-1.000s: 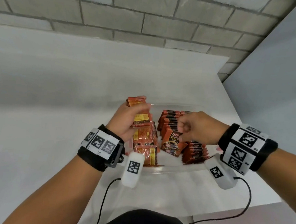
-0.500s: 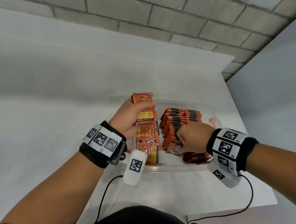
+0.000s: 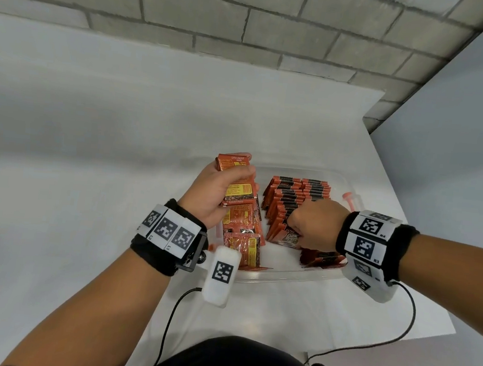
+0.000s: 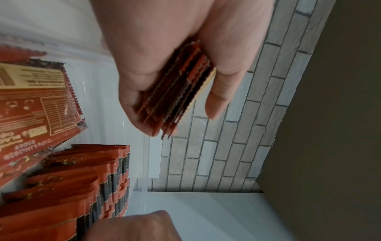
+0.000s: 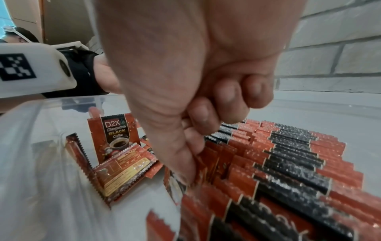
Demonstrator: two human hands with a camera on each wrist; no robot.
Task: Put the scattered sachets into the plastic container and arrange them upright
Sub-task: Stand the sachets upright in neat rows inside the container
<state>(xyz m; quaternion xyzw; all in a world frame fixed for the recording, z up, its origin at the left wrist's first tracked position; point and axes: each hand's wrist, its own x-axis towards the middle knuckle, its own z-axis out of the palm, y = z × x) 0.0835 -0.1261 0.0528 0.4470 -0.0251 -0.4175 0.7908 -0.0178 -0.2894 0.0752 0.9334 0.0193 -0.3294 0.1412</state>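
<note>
**A:** Why does the left hand [image 3: 219, 191] hold its stack of coffee sachets [image 3: 236, 179] above the left half of the clear plastic container [image 3: 281, 276]?

**B:** Its thumb and fingers are clamped round the bundle, edges squared. It looks like a reserve, kept off the loose sachets [image 3: 243, 230] lying flat beneath it at centre frame, ready to be fed in.

**A:** And right of that?

**B:** The upright rows [image 3: 295, 197] stand packed edge-up, leaning on one another. The right hand [image 3: 314, 226] is curled over their near end; the wrist view shows its thumb pressed down among the packets, probably seating or steadying one so the row stays upright.

**A:** What can't be made out?

**B:** Whether those curled fingers actually pinch a sachet. The hand also covers the row's front, and the orange-capped item [image 3: 350, 199] at the container's right edge is too unclear to name.
</note>
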